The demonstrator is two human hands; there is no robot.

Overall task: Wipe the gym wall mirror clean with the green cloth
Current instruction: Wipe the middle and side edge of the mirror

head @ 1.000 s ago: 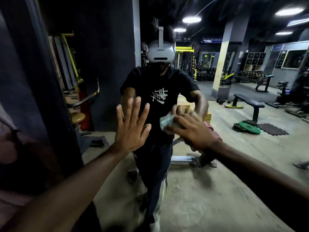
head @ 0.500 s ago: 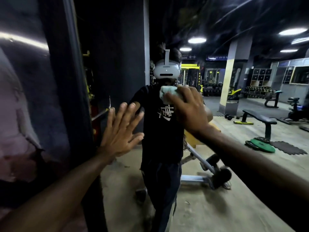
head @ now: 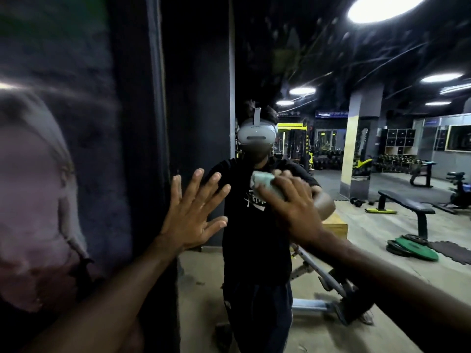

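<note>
While my left hand (head: 193,212) lies spread wide on the mirror (head: 382,225), my right hand (head: 293,207) grips the green cloth (head: 265,183) against it; wiping seems midway, with much left to cover.

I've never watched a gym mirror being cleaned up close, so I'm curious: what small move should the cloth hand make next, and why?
Probably slide the green cloth to the right along the mirror. The right hand holds it bunched against the glass, the left hand lies flat with spread fingers beside it, and wide glass lies to the right.
</note>
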